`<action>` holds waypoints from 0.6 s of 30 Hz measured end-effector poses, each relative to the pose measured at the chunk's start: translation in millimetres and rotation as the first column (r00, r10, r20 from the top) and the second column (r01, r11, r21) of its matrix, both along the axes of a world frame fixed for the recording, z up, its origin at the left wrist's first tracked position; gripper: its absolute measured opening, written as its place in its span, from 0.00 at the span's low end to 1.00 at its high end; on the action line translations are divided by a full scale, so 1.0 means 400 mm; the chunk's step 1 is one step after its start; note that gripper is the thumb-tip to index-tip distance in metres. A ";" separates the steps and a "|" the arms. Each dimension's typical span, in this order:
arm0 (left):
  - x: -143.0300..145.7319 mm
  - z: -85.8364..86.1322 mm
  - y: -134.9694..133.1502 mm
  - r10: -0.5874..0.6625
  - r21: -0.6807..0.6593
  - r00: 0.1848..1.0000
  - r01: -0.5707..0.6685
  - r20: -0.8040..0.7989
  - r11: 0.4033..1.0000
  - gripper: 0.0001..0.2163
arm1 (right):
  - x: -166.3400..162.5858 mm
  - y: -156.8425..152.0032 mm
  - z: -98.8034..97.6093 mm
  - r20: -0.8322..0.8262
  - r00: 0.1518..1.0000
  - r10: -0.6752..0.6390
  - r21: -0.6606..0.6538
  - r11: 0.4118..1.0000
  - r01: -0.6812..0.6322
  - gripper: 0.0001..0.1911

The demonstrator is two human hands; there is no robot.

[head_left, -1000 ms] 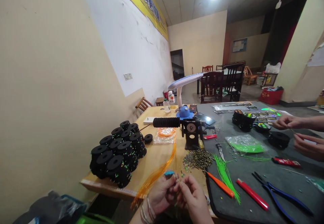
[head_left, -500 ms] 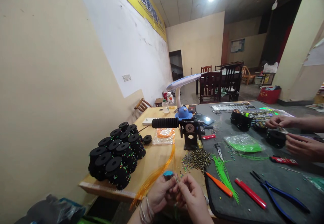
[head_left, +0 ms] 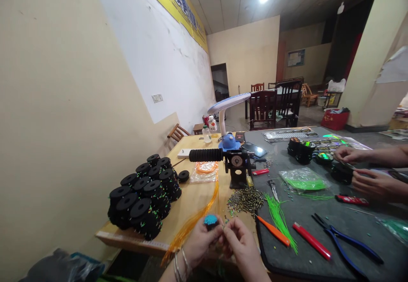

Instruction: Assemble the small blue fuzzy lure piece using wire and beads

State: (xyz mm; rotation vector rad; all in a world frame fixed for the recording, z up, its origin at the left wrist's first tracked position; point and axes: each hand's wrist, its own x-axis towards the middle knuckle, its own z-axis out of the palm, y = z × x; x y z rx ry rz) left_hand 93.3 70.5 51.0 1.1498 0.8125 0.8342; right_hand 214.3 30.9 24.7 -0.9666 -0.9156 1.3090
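My left hand (head_left: pixel 201 240) is closed around a small dark round piece with a bright blue, grainy top (head_left: pixel 210 220). My right hand (head_left: pixel 239 240) meets it with thumb and forefinger pinched together. Whatever lies between those fingertips is too small to name. Both hands are at the table's front edge, just below a heap of small dark and brassy beads (head_left: pixel 250 200). Long orange strands (head_left: pixel 188 233) run down the table beside my left wrist. Past the heap stands a black winding device (head_left: pixel 237 167) with a ribbed foam roller.
Stacked black foam spools (head_left: pixel 142 207) stand on the left. On the grey mat (head_left: pixel 306 214) lie an orange-handled tool (head_left: pixel 274 231), green strands (head_left: pixel 280 220), a red lighter-like stick (head_left: pixel 312 240) and blue-handled pliers (head_left: pixel 349 239). Another person's hands (head_left: pixel 366 180) work at the right. A blue lamp (head_left: pixel 228 139) stands behind.
My left hand has tipped so the blue top shows more fully. My fingertips stay together. The whole view has shifted slightly, and the other person's hands have moved a little.
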 end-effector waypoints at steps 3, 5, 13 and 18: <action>-0.003 0.007 0.003 0.051 0.108 0.998 -0.046 -0.045 0.993 0.18 | 0.009 -0.001 0.005 0.027 1.000 0.012 -0.011 1.000 -0.011 0.28; -0.008 0.009 0.006 0.103 0.181 0.989 -0.083 -0.109 0.980 0.16 | 0.018 -0.002 0.011 0.041 0.998 0.042 -0.025 0.999 -0.041 0.29; -0.019 0.027 0.000 0.190 0.444 0.948 -0.061 -0.253 0.894 0.10 | 0.045 0.005 0.012 0.095 0.987 0.128 -0.087 0.989 -0.120 0.31; -0.017 0.053 -0.008 0.235 0.456 0.944 -0.108 -0.232 0.883 0.10 | 0.058 -0.006 0.023 0.118 0.989 0.088 -0.099 0.992 -0.077 0.30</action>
